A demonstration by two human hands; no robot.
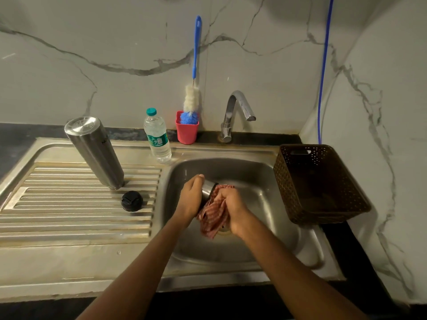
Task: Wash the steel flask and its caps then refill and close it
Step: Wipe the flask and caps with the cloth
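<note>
Head view: left hand point(190, 199) curled round steel cap point(208, 190) over sink basin point(254, 181); right hand point(231, 204) clenches red checked cloth point(213, 215) against the cap's mouth. Steel flask point(94, 151) stands on drainboard point(69, 218), black cap point(132, 201) just beside it.

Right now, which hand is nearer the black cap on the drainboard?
Left. The left hand, over the sink, is just right of the black cap; the right hand lies farther right, beyond it.

At centre frame a red-and-white checked cloth point(213, 214) is showing beside a silver outer cap point(208, 189), a silver flask point(94, 151) and 1 black cap point(132, 201) are gleaming at left, and a brown perforated basket point(318, 185) is darkening the right.
</note>
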